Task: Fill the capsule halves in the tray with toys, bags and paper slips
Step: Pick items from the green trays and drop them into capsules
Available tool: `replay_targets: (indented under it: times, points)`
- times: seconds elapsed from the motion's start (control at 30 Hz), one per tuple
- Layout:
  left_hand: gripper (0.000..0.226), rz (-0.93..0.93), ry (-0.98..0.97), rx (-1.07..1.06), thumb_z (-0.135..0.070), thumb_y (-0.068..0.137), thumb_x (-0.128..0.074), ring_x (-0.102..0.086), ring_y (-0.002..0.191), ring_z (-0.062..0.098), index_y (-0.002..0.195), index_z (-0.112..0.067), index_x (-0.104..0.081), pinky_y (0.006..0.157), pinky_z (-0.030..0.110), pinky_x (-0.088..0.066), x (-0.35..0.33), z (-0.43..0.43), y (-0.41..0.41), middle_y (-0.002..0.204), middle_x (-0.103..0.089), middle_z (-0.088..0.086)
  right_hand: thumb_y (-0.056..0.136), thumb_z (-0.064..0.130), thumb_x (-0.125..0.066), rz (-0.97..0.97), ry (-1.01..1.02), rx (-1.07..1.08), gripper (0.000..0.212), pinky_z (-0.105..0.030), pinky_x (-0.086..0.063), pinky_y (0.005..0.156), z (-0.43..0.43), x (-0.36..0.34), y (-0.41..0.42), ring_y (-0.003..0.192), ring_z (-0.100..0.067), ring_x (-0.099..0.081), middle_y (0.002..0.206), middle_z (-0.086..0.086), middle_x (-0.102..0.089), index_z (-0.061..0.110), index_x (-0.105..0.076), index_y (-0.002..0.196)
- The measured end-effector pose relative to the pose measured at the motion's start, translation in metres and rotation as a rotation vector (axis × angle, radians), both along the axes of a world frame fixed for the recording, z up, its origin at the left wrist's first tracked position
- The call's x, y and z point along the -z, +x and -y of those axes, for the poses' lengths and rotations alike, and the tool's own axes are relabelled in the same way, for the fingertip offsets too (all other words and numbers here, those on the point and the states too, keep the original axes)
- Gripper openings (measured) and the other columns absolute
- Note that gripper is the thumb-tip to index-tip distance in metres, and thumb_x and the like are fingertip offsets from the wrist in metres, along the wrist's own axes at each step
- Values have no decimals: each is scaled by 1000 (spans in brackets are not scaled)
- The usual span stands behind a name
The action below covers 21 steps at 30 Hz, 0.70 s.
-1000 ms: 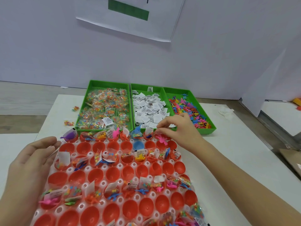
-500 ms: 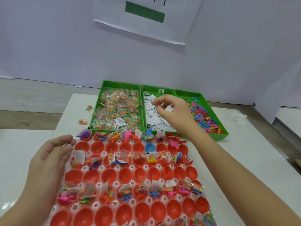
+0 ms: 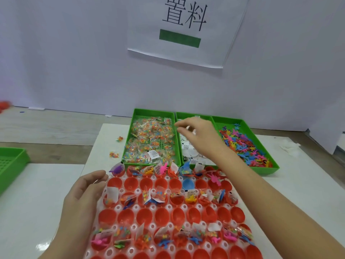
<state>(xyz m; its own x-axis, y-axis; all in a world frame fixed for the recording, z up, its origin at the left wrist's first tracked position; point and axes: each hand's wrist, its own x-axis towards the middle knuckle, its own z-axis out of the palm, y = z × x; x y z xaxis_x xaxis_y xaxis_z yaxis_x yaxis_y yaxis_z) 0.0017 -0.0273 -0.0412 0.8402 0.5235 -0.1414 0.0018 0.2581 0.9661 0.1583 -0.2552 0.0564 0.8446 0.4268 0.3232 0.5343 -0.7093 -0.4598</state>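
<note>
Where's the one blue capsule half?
In the head view, the blue capsule half sits in the tray's second-farthest row, right of centre, near the paper-slip bin.

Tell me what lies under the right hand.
The right hand hovers over the middle green bin; white paper slips show beneath it. The hand and forearm cover most of the bin's contents.

L grip (image 3: 84,191) loose, R grip (image 3: 197,135) out fwd, fingers curled
</note>
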Motion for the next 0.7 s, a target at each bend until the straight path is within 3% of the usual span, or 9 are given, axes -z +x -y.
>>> replay_targets:
  times: [0.07, 0.13, 0.27, 0.37, 0.53, 0.7]
  points:
    - [26, 0, -2, 2, -1, 91, -53, -69, 82, -1, 91, -21, -70, 69, 18, -49, -1, 1, 0, 89, -74, -5, 88, 21, -67, 90, 210, 24, 18, -6, -40, 73, 27, -9, -20, 78, 7, -57, 90, 24, -65, 29, -68, 104]
    - [26, -3, 9, 3, -2, 91, -53, -69, 85, 1, 91, -21, -70, 72, 20, -47, -1, 2, 0, 94, -73, -2, 82, 21, -73, 119, 293, 25, 20, -4, -41, 74, 54, -14, -44, 80, 9, -60, 85, 26, -68, 34, -67, 95]
    - [28, -12, 45, 11, -2, 91, -52, -66, 96, 8, 90, -23, -69, 79, 24, -45, 1, -1, 1, 99, -72, -1, 79, 24, -74, -13, 160, 3, 17, -8, -43, 76, 94, -5, -74, 87, 1, -62, 90, 22, -69, 39, -68, 84]
    - [27, -16, 67, 17, -2, 91, -52, -64, 106, 16, 89, -23, -70, 90, 31, -45, 4, -2, 2, 101, -71, 2, 79, 21, -76, -123, 60, 22, 10, -21, -47, 75, 110, 8, -77, 83, -7, -60, 84, 13, -68, 29, -74, 85]
    - [26, -33, 74, 6, -3, 89, -52, -65, 106, 21, 90, -22, -70, 98, 39, -46, 5, -2, 1, 102, -72, 4, 84, 21, -72, 32, -17, 107, 11, -12, -40, 72, 111, 17, -62, 76, 0, -60, 83, 24, -64, 26, -74, 94]
    - [28, -3, 48, 10, 0, 90, -50, -65, 96, 13, 89, -21, -68, 89, 29, -46, 2, 1, 2, 99, -70, 3, 88, 33, -66, 48, -203, 56, 17, -41, -43, 90, 97, 18, -49, 79, -3, -58, 86, 29, -59, 27, -74, 102]
